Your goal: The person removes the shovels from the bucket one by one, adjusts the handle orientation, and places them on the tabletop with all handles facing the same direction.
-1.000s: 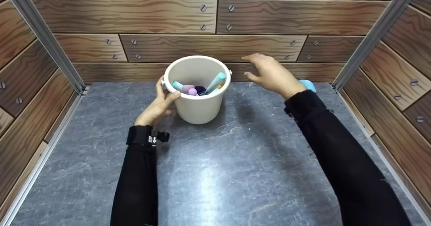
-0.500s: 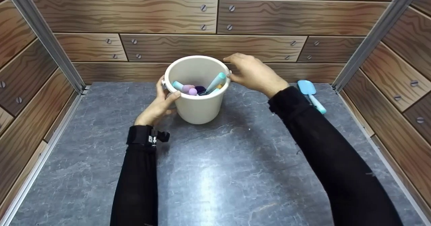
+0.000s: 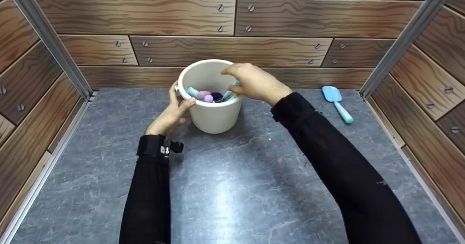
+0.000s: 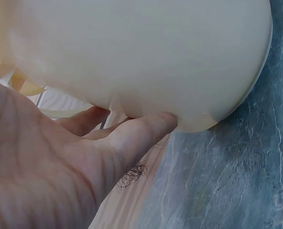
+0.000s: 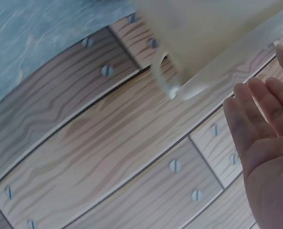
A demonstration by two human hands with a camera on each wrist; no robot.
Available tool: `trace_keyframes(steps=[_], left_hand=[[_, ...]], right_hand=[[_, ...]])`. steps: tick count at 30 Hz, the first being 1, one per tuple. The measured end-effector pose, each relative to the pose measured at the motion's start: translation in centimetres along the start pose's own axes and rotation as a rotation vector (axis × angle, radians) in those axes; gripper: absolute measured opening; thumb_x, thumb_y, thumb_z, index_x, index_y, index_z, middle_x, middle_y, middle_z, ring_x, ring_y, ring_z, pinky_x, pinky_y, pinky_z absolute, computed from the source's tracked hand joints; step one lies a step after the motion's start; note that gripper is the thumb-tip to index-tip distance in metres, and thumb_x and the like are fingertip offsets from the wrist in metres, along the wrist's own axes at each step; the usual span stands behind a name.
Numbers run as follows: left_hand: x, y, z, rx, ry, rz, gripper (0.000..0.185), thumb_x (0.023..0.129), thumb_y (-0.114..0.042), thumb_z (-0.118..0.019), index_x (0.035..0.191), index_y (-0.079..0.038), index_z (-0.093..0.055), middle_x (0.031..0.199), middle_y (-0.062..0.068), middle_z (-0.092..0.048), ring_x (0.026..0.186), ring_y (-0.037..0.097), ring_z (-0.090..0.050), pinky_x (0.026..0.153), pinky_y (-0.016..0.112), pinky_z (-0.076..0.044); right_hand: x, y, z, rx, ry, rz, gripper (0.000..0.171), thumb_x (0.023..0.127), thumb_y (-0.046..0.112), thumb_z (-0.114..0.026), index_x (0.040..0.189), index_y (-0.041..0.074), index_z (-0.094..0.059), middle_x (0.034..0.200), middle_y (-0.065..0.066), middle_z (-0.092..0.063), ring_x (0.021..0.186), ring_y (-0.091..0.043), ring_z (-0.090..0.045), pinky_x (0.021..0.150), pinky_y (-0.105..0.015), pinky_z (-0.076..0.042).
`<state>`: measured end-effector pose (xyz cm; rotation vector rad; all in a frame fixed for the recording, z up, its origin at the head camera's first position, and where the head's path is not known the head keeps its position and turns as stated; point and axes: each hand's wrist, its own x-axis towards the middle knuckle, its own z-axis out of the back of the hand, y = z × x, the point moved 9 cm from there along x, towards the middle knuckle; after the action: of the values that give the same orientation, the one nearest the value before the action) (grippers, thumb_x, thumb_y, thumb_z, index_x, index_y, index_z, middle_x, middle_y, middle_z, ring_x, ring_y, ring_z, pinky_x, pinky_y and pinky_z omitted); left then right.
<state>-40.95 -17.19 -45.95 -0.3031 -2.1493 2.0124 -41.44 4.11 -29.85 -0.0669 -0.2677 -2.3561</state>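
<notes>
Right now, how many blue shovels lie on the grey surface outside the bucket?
1: the blue shovel lies toward the back right of the grey surface, apart from the bucket. Another could be hidden behind the bucket or the right sleeve.

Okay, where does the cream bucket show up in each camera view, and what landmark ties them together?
Head: cream bucket, upper middle, slightly left of centre.
Left wrist: cream bucket fills most of the top.
Right wrist: cream bucket, upper right, cut off by the frame.
Shared landmark: grey marbled surface, beneath it in head, lower right in left wrist, upper left in right wrist.
</notes>
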Motion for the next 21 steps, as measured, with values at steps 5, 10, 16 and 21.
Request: trace_keyframes(steps=[5, 10, 16, 21], left_hand=[[0.1, 0.1, 0.0, 0.003, 0.0, 0.003, 0.12, 0.107, -0.052, -0.077, 0.184, -0.042, 0.014, 0.198, 0.019, 0.004, 0.182, 0.051, -0.019, 0.138, 0.087, -0.03], [0.1, 0.0, 0.0, -0.01, 0.007, -0.007, 0.119, 0.108, -0.051, -0.077, 0.184, -0.04, 0.014, 0.198, 0.019, 0.004, 0.182, 0.05, -0.02, 0.137, 0.087, -0.03], [0.1, -0.1, 0.0, -0.025, 0.01, -0.011, 0.116, 0.109, -0.047, -0.074, 0.184, -0.039, 0.015, 0.198, 0.018, 0.003, 0.182, 0.05, -0.02, 0.136, 0.089, -0.029], [0.1, 0.0, 0.0, -0.008, 0.009, 0.001, 0.117, 0.109, -0.048, -0.074, 0.184, -0.04, 0.015, 0.199, 0.017, 0.003, 0.182, 0.05, -0.021, 0.137, 0.087, -0.032]], right_hand=[[0.9, 1.3, -0.8, 0.033, 0.03, 0.034, 0.053, 0.112, 0.02, -0.081, 0.159, -0.001, -0.068, 0.164, -0.021, -0.072, 0.158, -0.039, -0.066, 0.138, -0.051, -0.051], [1.6, 2.4, -1.5, 0.055, 0.062, 0.063, 0.052, 0.109, 0.018, -0.085, 0.155, -0.002, -0.072, 0.158, -0.022, -0.075, 0.153, -0.039, -0.069, 0.135, -0.053, -0.053], [2.6, 3.3, -2.4, 0.052, 0.091, 0.087, 0.05, 0.105, 0.015, -0.088, 0.151, -0.002, -0.075, 0.151, -0.021, -0.079, 0.146, -0.039, -0.074, 0.13, -0.052, -0.057], [3.3, 4.2, -3.1, 0.045, 0.103, 0.124, 0.045, 0.104, 0.017, -0.089, 0.145, 0.0, -0.079, 0.144, -0.02, -0.083, 0.138, -0.04, -0.077, 0.125, -0.052, -0.06]])
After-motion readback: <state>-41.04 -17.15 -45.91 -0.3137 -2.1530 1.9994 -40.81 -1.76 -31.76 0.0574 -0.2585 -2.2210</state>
